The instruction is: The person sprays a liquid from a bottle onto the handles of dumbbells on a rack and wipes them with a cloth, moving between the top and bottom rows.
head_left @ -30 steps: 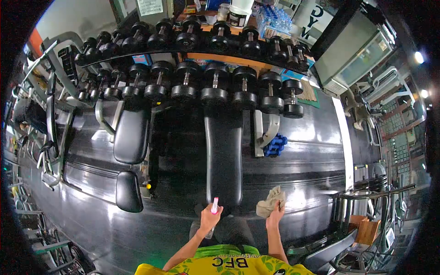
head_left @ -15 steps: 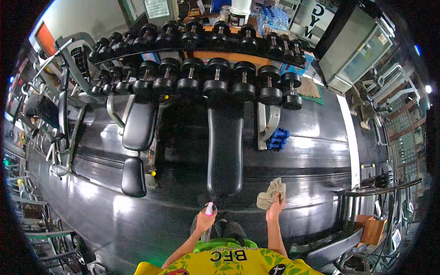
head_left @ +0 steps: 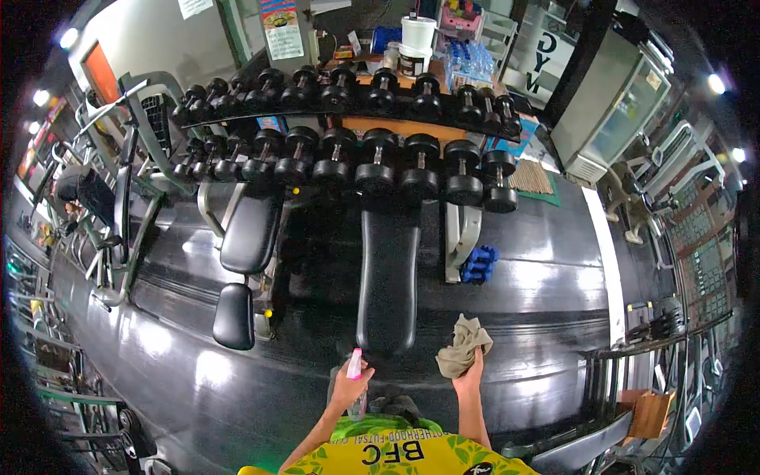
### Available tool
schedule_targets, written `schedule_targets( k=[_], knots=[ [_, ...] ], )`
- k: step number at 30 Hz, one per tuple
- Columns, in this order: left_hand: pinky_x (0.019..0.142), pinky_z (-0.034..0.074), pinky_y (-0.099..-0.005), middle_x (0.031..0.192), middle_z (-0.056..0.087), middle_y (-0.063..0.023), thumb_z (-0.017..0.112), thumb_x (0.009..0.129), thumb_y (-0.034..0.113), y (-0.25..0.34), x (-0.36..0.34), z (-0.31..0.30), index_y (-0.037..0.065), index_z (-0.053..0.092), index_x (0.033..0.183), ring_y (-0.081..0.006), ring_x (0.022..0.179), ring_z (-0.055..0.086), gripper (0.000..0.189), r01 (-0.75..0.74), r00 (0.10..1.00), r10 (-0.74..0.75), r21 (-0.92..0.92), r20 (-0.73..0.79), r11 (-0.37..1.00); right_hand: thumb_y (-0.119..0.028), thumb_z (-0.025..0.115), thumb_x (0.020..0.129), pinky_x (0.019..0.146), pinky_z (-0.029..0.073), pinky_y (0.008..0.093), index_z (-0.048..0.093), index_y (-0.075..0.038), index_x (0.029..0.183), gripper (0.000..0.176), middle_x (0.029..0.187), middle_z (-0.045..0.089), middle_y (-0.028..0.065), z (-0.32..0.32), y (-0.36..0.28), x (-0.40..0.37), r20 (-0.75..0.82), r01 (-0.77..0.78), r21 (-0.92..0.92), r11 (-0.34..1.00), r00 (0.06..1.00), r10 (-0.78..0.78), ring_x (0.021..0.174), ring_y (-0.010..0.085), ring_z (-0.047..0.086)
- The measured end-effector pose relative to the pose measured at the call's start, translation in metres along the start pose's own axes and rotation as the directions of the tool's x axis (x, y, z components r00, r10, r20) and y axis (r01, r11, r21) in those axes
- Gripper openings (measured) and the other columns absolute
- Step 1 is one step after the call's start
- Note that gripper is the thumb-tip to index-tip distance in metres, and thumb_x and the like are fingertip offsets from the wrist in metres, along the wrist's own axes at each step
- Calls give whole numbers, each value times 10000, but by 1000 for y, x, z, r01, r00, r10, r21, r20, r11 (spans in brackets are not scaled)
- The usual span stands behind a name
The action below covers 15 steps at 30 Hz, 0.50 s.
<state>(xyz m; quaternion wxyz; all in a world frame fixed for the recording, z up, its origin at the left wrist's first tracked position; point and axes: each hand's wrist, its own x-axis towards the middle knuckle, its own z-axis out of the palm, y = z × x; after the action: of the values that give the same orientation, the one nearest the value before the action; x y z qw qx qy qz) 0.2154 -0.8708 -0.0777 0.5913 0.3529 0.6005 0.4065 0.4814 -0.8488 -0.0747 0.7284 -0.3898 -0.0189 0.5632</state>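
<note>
My left hand point(head_left: 350, 389) is closed around a spray bottle point(head_left: 355, 362) with a pink and white nozzle; its clear body shows below the hand. In my right hand point(head_left: 469, 375) is a crumpled beige cloth point(head_left: 461, 348), bunched above the fingers. Directly ahead, a long black padded bench point(head_left: 387, 285) runs from near my left hand up to the dumbbell rack. The bottle's nozzle is close to the near end of the bench, and the cloth hangs to the right of it, over the floor.
Two tiers of black dumbbells point(head_left: 378, 162) span the rack ahead. A second bench point(head_left: 252, 229) with a separate seat pad point(head_left: 234, 317) stands left. Small blue dumbbells point(head_left: 479, 264) lie by the rack's right leg. A fridge point(head_left: 606, 111) is at the back right.
The view has tilted up, so the rack and bench sit lower in it. Both hands keep their hold, and the spray bottle's nozzle has turned slightly more upright.
</note>
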Motion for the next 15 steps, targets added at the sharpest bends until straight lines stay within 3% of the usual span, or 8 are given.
schedule_targets(
  k=[2,3,4,6,8,10,12,15],
  knots=[
    [462,433,-238,825,551,-36,694,774,40,10,12,2,33,499,1002,-87,533,533,300,-76,997,75,-33,-25,997,-294,404,954,906,456,383,476,-96,1237,354,1184,547,52,17,0,2,-47,-144,90,986,988,148,1084,213,534],
    [502,453,-249,958,534,-60,689,769,13,5,25,-3,35,464,1073,-100,598,556,379,-50,998,51,-6,41,999,-294,404,954,906,456,383,476,-96,1237,354,1184,547,52,19,4,12,-51,-143,88,986,988,148,1084,213,534],
    [502,453,-249,958,534,-60,689,769,13,9,36,-3,35,464,1073,-100,598,556,379,-43,998,43,-7,44,999,-316,392,953,913,447,403,482,-115,1233,356,1187,547,43,23,10,23,-56,-152,79,985,986,156,1087,226,529],
    [518,459,-254,960,541,-62,672,780,2,21,62,-1,35,466,1082,-104,601,556,367,-59,994,73,-177,76,983,-339,381,951,921,439,423,488,-135,1228,360,1190,547,34,31,18,44,-75,-159,66,985,984,164,1090,238,525],
    [542,465,-248,949,557,-63,652,784,-20,39,86,0,29,470,1075,-101,612,558,347,-66,993,85,-201,85,977,-295,388,957,939,434,408,465,-90,1236,355,1186,537,59,54,28,64,106,-178,99,979,980,168,1070,219,530],
    [564,472,-245,957,569,-72,643,781,-32,51,118,-3,21,473,1071,-99,613,560,340,-113,984,127,-116,124,987,-288,386,959,955,422,424,444,-82,1261,371,1202,531,78,68,45,89,32,-179,104,978,984,176,1088,245,523],
    [586,479,-245,983,573,-86,609,779,-67,61,153,-5,15,477,1056,-103,633,578,318,-122,976,144,-137,161,983,-289,393,959,967,413,450,427,-76,1283,390,1222,521,94,74,62,116,19,-314,-26,949,949,315,1117,266,510],
    [615,493,-262,996,574,-108,538,777,-109,82,205,-11,24,445,1086,-131,676,611,350,-90,951,163,-272,261,958,-315,416,951,993,379,500,387,-91,1323,435,1290,473,107,88,94,161,-21,-298,-22,954,954,298,1158,292,484]
  ],
)
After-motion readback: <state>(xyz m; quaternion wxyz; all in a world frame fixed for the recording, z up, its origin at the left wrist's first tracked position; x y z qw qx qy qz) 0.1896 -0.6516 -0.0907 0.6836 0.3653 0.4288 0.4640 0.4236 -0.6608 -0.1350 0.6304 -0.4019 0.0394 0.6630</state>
